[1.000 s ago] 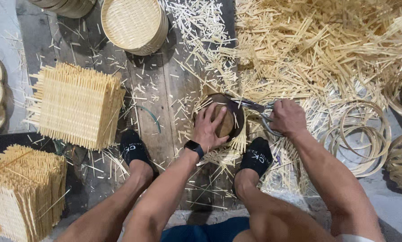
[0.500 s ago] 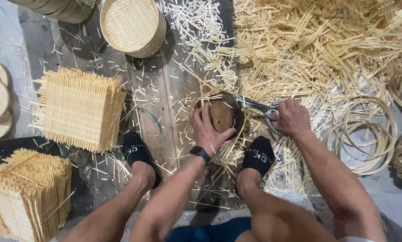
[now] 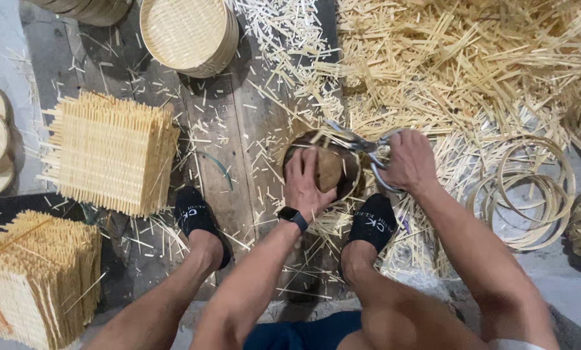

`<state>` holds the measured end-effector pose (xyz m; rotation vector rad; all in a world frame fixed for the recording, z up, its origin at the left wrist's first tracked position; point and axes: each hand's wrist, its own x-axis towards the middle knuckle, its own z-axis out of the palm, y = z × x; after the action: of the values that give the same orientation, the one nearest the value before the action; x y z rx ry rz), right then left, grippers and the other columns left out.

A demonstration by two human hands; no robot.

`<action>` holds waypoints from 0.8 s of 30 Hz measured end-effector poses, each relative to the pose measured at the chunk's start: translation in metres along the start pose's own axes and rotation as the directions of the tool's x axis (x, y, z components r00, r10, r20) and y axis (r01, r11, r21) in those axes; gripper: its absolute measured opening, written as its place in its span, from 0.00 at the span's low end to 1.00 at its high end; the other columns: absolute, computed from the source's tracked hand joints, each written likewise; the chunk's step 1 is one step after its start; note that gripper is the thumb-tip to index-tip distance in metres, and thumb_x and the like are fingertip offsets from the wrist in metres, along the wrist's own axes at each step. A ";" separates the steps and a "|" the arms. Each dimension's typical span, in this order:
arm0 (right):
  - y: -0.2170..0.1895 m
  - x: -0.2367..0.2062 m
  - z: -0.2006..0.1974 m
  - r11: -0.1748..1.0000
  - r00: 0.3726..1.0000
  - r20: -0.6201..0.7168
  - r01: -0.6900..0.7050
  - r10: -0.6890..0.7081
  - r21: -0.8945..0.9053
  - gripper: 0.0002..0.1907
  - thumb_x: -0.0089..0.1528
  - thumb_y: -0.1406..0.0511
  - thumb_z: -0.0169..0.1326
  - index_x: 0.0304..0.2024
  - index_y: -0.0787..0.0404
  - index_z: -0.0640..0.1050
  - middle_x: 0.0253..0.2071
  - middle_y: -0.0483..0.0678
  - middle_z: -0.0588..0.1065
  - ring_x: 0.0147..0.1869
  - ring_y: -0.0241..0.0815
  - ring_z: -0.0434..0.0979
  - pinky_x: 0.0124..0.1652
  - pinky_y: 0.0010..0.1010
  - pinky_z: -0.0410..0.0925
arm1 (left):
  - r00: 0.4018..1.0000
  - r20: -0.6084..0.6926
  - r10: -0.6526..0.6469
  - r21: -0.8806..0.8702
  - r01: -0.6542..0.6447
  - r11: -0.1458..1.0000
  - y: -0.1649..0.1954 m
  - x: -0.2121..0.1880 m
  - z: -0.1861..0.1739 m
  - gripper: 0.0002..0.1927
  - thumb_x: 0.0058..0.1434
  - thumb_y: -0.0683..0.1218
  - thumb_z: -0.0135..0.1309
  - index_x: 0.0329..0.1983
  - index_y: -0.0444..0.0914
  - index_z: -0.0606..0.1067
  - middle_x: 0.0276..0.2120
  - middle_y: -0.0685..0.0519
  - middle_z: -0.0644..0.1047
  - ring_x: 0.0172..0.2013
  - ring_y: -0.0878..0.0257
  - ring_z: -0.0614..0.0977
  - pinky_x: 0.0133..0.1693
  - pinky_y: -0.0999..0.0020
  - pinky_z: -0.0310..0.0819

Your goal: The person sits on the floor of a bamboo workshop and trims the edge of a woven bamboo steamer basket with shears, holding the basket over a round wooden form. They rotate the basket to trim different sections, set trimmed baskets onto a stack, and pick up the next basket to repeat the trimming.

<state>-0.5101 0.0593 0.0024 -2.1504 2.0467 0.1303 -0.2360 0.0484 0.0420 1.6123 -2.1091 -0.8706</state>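
Floor: worn dark wooden planks, laid lengthwise, strewn with short pale bamboo offcuts. Grey concrete borders the planks far left of the hands. Beyond and to the right of the hands: a deep heap of loose bamboo strips. Right of the hands: coiled thin bamboo hoops lying flat. Left of the hands: two stacks of square woven slat mats. Beyond, upper left: a stack of round woven trays. Light: even, soft, with faint shadows.
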 end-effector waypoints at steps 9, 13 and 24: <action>0.009 0.006 -0.007 0.997 0.985 0.171 0.007 0.006 -0.073 0.31 0.59 0.42 0.57 0.41 0.64 0.77 0.34 0.51 0.71 0.38 0.43 0.70 0.38 0.36 0.69 | 0.952 0.253 0.173 0.026 -0.186 0.982 -0.019 0.016 -0.019 0.62 0.33 0.46 0.76 0.73 0.47 0.58 0.70 0.43 0.58 0.65 0.35 0.63 0.66 0.46 0.60; 0.005 0.013 -0.007 0.989 0.956 0.289 -0.004 0.047 -0.148 0.22 0.57 0.52 0.57 0.45 0.60 0.77 0.33 0.48 0.71 0.36 0.41 0.71 0.37 0.33 0.69 | 0.900 0.393 0.189 0.068 -0.234 0.970 -0.020 0.022 -0.028 0.63 0.34 0.46 0.75 0.76 0.49 0.57 0.72 0.43 0.57 0.67 0.36 0.62 0.67 0.48 0.61; 0.008 0.002 0.016 0.988 0.995 0.100 0.026 -0.011 -0.150 0.19 0.57 0.53 0.55 0.40 0.61 0.76 0.34 0.48 0.71 0.39 0.42 0.71 0.40 0.34 0.69 | 0.983 0.179 0.025 0.079 -0.040 0.996 -0.001 0.010 -0.007 0.60 0.39 0.52 0.73 0.75 0.43 0.55 0.68 0.36 0.58 0.63 0.33 0.63 0.64 0.44 0.62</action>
<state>-0.5167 0.0598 -0.0140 -2.2004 2.0201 0.3946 -0.2336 0.0368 0.0457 1.5876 -2.3142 -0.9617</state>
